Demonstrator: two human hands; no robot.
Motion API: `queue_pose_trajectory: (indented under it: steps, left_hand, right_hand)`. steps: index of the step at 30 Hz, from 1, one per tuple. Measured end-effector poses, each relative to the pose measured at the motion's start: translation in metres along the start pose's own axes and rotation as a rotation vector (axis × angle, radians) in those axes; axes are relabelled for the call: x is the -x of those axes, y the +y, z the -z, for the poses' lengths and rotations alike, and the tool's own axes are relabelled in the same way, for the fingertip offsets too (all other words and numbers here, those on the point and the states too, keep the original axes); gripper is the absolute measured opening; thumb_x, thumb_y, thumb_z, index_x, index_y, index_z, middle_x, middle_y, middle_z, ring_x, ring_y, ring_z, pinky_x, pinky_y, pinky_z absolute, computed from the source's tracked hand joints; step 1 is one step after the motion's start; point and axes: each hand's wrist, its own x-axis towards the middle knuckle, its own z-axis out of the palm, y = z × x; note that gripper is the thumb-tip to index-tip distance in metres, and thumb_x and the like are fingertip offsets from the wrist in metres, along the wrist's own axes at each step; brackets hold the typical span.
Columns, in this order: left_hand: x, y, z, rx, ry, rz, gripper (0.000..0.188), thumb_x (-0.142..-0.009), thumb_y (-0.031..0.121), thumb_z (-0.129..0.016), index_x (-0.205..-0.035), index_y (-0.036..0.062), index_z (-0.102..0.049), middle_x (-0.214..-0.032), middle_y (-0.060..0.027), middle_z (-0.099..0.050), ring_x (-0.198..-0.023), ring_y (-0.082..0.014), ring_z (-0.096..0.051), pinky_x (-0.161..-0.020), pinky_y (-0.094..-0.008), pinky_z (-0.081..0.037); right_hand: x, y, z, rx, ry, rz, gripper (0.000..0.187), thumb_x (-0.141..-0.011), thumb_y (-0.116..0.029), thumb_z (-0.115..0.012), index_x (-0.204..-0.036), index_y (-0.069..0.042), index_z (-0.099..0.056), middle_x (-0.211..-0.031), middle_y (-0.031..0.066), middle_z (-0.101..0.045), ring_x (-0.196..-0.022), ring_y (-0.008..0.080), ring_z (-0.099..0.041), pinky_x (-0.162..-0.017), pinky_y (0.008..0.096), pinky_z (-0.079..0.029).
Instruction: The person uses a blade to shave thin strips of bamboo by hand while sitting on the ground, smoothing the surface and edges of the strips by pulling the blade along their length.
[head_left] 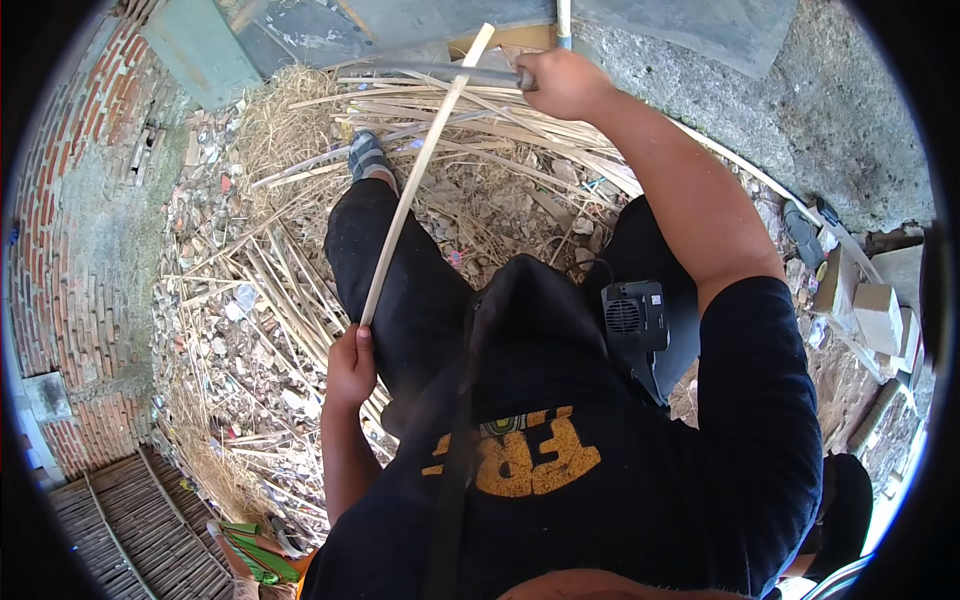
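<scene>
My left hand (pixel 350 366) is closed round the near end of a long, pale bamboo strip (pixel 412 190), which slants up and away over my left thigh. My right hand (pixel 568 86) grips the handle of a long knife (pixel 492 76) with a dark grey blade pointing left. Blade and strip cross near the strip's far end; whether they touch I cannot tell. Beneath the knife lies a loose heap of split bamboo strips (pixel 540 135), with more strips (pixel 285 290) beside my left leg.
Rubble and straw (pixel 275 130) cover the ground. A brick wall (pixel 75 230) rises at left, a grey concrete surface (pixel 850 110) at far right. A black device (pixel 636 315) sits by my right thigh. Another person's green garment (pixel 255 553) shows at lower left; pale blocks (pixel 878 315) stand at right.
</scene>
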Motion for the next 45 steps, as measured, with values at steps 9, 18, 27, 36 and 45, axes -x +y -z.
queue_pose_trajectory:
  steps: [9, 18, 27, 36, 45]
  left_hand:
    - [-0.005, -0.007, 0.003, 0.005, -0.048, -0.006, 0.046, -0.107, 0.034, -0.04, -0.079, -0.001, -0.052, -0.059, -0.0118, -0.048, -0.056, -0.021, -0.045, -0.055, -0.04, -0.038]
    - [-0.003, 0.001, 0.02, 0.129, -0.148, 0.14, 0.043, -0.105, 0.034, -0.05, -0.077, 0.0012, -0.055, -0.061, -0.0015, -0.046, -0.06, -0.0099, -0.042, -0.054, -0.0311, -0.037]
    - [0.019, 0.021, 0.028, -0.215, 0.055, 0.097, 0.028, -0.089, 0.027, -0.073, -0.086, 0.0017, -0.06, -0.063, -0.0129, -0.06, -0.059, -0.0271, -0.062, -0.055, -0.0383, -0.045]
    - [0.033, 0.007, 0.016, -0.21, 0.162, 0.057, 0.029, -0.098, 0.026, -0.062, -0.084, 0.0014, -0.058, -0.059, -0.0125, -0.054, -0.052, -0.0259, -0.054, -0.051, -0.0391, -0.042]
    - [0.014, 0.017, 0.0, -0.1, 0.053, -0.027, 0.039, -0.106, 0.031, -0.045, -0.08, 0.0011, -0.049, -0.06, -0.0188, -0.052, -0.054, -0.0391, -0.051, -0.052, -0.0455, -0.038]
  right_hand:
    - [0.006, -0.007, -0.001, 0.092, 0.045, 0.205, 0.015, -0.077, -0.017, -0.067, -0.091, -0.013, -0.064, -0.082, 0.0098, -0.07, -0.083, 0.0335, -0.069, -0.072, 0.048, -0.055]
    - [0.001, 0.023, 0.0, -0.033, 0.124, -0.231, 0.034, -0.086, -0.028, -0.06, -0.117, -0.013, -0.062, -0.105, 0.0131, -0.072, -0.101, 0.0338, -0.068, -0.089, 0.0466, -0.055]
    - [-0.001, 0.02, 0.0, -0.051, 0.05, -0.238, 0.033, -0.085, -0.031, -0.062, -0.112, -0.012, -0.065, -0.104, 0.0143, -0.072, -0.1, 0.0327, -0.068, -0.09, 0.0449, -0.055]
    - [0.002, 0.002, -0.002, -0.06, 0.075, -0.03, 0.029, -0.083, -0.029, -0.065, -0.102, -0.008, -0.067, -0.094, 0.0169, -0.072, -0.092, 0.035, -0.069, -0.084, 0.0462, -0.055]
    - [0.031, -0.055, -0.001, -0.042, -0.075, 0.284, 0.024, -0.077, -0.021, -0.071, -0.096, -0.008, -0.063, -0.081, 0.0144, -0.069, -0.083, 0.0349, -0.069, -0.073, 0.048, -0.055]
